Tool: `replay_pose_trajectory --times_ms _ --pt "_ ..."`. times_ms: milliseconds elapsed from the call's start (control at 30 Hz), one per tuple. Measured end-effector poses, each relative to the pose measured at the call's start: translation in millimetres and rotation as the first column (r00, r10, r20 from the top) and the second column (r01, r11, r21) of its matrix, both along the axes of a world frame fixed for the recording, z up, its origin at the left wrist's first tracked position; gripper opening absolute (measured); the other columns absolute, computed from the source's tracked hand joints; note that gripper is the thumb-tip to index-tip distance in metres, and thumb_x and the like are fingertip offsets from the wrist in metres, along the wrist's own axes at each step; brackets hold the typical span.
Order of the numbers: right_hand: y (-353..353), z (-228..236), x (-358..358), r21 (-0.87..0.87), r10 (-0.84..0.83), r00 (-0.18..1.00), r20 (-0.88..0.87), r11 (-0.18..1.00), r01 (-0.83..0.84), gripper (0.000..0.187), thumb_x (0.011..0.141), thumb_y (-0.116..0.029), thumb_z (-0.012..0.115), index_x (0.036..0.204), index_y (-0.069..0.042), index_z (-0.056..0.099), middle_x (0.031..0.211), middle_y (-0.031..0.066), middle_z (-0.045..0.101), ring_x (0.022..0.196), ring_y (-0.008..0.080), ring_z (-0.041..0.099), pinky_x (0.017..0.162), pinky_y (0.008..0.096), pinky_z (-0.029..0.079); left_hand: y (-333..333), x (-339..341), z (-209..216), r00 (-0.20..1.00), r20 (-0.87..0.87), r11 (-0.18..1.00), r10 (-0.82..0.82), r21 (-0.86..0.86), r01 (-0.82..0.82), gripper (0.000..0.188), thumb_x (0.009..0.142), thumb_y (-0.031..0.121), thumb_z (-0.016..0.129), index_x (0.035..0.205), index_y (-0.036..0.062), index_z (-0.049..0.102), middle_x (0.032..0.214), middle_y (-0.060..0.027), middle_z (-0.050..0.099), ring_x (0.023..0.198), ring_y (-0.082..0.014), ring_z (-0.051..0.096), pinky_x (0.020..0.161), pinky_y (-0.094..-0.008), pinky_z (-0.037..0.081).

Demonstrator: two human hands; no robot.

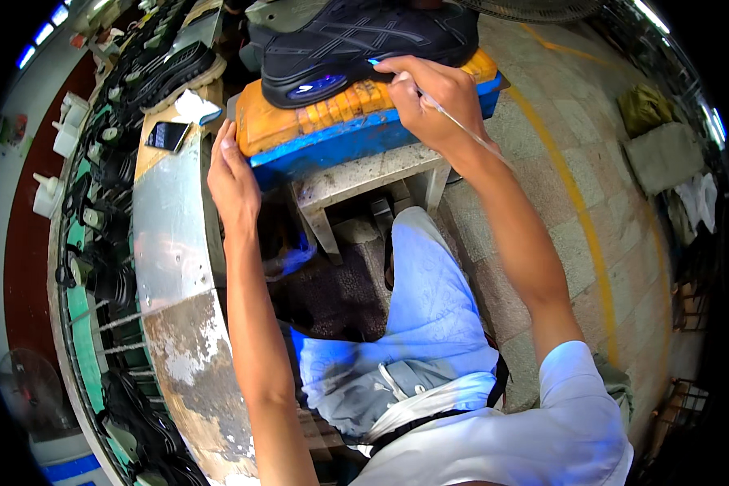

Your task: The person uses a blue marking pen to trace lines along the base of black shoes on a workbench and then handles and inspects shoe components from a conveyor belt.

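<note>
1. One black shoe [381, 44] sits on an orange pad [269, 128], its sole edge facing the person.
2. The right hand [439, 101] pinches a thin white stick [462, 126] near the sole.
3. The left hand [236, 174] is at the left end of the blue base [336, 152]; I cannot tell whether its fingers are spread.
4. A phone [168, 136] lies on the bench [170, 219].

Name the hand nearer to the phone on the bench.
Left. The left hand is at the left end of the orange-and-blue block, just right of the phone. The right hand is farther right, beside the black shoe.
</note>
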State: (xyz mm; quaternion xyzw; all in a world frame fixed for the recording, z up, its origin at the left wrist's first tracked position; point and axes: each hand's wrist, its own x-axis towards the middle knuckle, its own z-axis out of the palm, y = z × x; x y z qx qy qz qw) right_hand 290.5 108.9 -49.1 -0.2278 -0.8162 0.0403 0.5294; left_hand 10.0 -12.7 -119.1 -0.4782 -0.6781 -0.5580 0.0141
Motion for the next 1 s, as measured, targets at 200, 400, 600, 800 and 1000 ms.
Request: replay_pose_trajectory --times_ms 200,400,600,800,1000 --pt "12 10 38 0.024 -0.036 0.998 -0.049 0.999 0.037 0.019 0.089 -0.012 0.065 0.099 -0.006 0.079 0.075 0.0147 0.073 0.065 0.031 0.072 0.061 0.0385 0.057 14 -22 -7 0.993 0.048 0.994 -0.104 -0.012 0.104 0.055 0.117 0.034 0.034 0.142 -0.0066 0.063 0.148 -0.0192 0.063 0.138 -0.0286 0.058 0.117 -0.0355 0.04" --pt "6 13 90 -0.046 0.015 0.994 0.108 0.999 -0.01 0.029 0.097 -0.004 0.053 0.112 0.0 0.077 0.067 0.0041 0.061 0.06 0.0099 0.057 0.057 0.028 0.047 37 -47 -6 0.941 0.28 0.98 -0.188 -0.007 0.198 0.048 0.117 0.031 0.039 0.147 -0.0016 0.06 0.139 -0.0164 0.065 0.125 -0.0199 0.061 0.111 -0.0331 0.044" --pt "3 22 130 0.122 -0.029 0.999 0.043 0.992 0.024 0.023 0.092 -0.008 0.06 0.1 -0.003 0.08 0.068 0.0113 0.068 0.054 0.0187 0.062 0.054 0.0324 0.049 69 -81 -18 0.847 0.487 0.973 -0.213 0.028 0.228 0.042 0.116 0.024 0.045 0.149 0.0038 0.06 0.114 -0.0073 0.068 0.088 -0.0082 0.06 0.078 -0.0255 0.05" --pt "-19 38 155 -0.019 0.067 0.987 -0.146 0.997 -0.07 0.031 0.092 -0.005 0.054 0.11 -0.002 0.079 0.062 0.0067 0.065 0.051 0.0152 0.06 0.051 0.0311 0.048 63 -72 -21 0.925 0.372 0.997 -0.082 0.028 0.077 0.041 0.111 0.012 0.044 0.147 0.0012 0.06 0.139 -0.0131 0.066 0.128 -0.0198 0.059 0.11 -0.0328 0.044" --pt "-47 15 83 -0.58 0.159 0.979 -0.126 0.789 -0.203 0.049 0.099 -0.012 0.046 0.145 -0.006 0.061 0.062 0.0095 0.068 0.057 0.0195 0.068 0.062 0.0373 0.058 -27 66 -17 0.885 0.458 0.938 0.088 0.26 -0.228 0.039 0.11 0.01 0.043 0.144 -0.0054 0.058 0.146 -0.0171 0.062 0.135 -0.0268 0.057 0.119 -0.04 0.041"
